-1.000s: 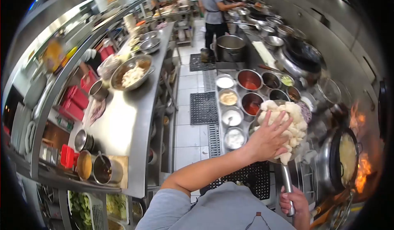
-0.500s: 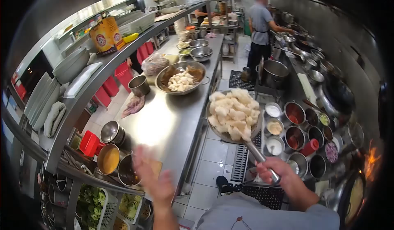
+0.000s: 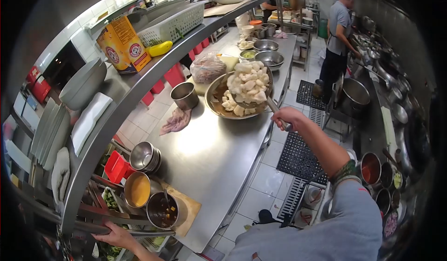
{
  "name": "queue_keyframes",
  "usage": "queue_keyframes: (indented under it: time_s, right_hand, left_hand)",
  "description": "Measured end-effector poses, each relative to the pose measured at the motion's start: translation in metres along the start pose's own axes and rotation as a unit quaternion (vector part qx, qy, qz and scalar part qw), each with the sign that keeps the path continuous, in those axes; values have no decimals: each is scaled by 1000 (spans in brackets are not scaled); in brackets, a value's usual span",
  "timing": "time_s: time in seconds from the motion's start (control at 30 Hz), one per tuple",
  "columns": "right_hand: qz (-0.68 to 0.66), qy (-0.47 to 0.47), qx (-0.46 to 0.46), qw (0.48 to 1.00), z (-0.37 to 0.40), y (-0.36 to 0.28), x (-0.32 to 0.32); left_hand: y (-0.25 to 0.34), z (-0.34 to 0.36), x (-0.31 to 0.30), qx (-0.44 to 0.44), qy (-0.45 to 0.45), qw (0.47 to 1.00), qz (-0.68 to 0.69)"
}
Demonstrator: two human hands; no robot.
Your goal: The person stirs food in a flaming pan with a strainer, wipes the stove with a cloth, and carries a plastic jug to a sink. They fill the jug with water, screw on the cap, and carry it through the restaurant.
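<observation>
My right hand (image 3: 287, 118) is closed around the metal handle of a round skimmer (image 3: 272, 104). Pale, lumpy food pieces (image 3: 250, 81) are heaped on the skimmer, which hangs over a wide metal bowl (image 3: 215, 103). More pale chunks (image 3: 229, 103) lie in that bowl, whose inner wall is smeared brown. At the counter's near left edge, my left hand (image 3: 117, 237) reaches low beside a metal rail (image 3: 153, 233), fingers stretched leftward and apparently empty. Close to it stand a pot of orange liquid (image 3: 138, 189) and a pot of dark liquid with a spoon (image 3: 163, 212).
A steel counter (image 3: 205, 163) carries an empty-looking pot (image 3: 184, 95), a cloth (image 3: 176, 122) and stacked bowls (image 3: 143, 156). Above runs a shelf with plates (image 3: 51, 130) and a yellow box (image 3: 123, 47). A co-worker (image 3: 337, 33) stands at the stoves, right; sauce pots (image 3: 370, 167) line that side.
The heaped skimmer has moved from over the floor aisle to above the wide bowl. My left hand has dropped from over the counter to its lower left edge. The view has turned left.
</observation>
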State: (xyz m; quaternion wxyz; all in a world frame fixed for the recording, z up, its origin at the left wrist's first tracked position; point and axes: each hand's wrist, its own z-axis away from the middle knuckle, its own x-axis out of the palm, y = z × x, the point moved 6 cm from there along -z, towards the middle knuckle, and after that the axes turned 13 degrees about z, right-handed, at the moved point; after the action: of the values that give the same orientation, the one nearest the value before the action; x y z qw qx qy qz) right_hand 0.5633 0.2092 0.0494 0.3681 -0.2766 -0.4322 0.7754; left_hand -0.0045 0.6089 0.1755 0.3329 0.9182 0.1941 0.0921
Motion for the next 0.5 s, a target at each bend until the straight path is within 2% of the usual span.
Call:
queue_keyframes:
  time_s: [0.07,0.17,0.2,0.27,0.33,0.4,0.47,0.5]
  right_hand:
    - [6,-11,12,1000,-31,-2,0]
    - [92,13,12,996,-65,1,-7]
    - [92,12,15,996,-70,2,-10]
    - [201,53,-3,978,-78,0,-21]
    - [238,61,-5,969,-84,-4,-29]
    - [273,70,-9,960,-93,-7,-36]
    - [296,101,-37,949,-101,-12,-40]
    - [320,98,-36,942,-96,-19,-39]
  left_hand:
    - [-6,-1,-3,26,4,999,-26]
    - [-7,-1,-4,-12,18,999,-29]
    - [-10,-1,-6,-4,19,999,-39]
    - [-17,-2,-8,4,18,999,-50]
    - [-10,-2,-13,67,50,992,-94]
    - [-13,-4,-12,54,45,997,-41]
    - [-15,-3,-16,16,48,994,-95]
    - [-18,-4,-19,53,55,990,-121]
